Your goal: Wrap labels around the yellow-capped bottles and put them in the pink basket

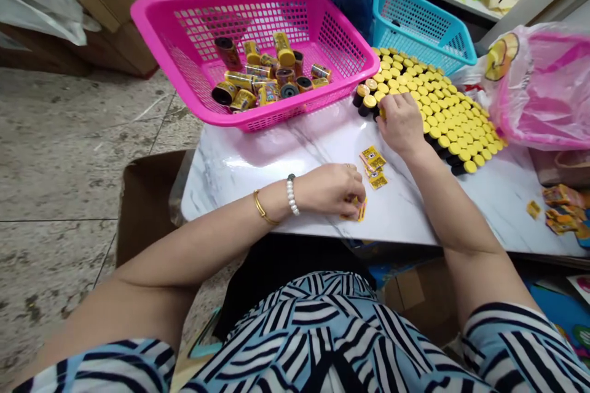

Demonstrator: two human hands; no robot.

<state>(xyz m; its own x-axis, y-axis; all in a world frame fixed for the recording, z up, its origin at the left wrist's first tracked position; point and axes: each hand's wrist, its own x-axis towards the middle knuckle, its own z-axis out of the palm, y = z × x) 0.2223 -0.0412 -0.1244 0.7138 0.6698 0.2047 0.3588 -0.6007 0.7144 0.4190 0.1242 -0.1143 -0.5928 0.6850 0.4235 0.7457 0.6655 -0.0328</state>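
From the head view, your left hand (329, 190) curves down over a small yellow printed card (358, 211), pinching it at the fingertips. The card looks thin, light and easily bent, so its edges offer the surest hold. A loose heap of similar cards (373, 166) lies just beyond it on the marble-patterned table (258, 166).

Your right hand (401, 124) is curled against the near end of a tight block of yellow-capped black canisters (442, 113), though you cannot tell from here whether it has closed on one. They look light and stiff but round-sided, so a single canister may tip or roll; take it around the body.

A pink plastic basket (184, 3) of loose canisters sits just beside the block, with a turquoise basket (415, 18) beyond. Open tabletop lies between the pink basket and your forearms, and the table's near edge runs just under your left wrist.
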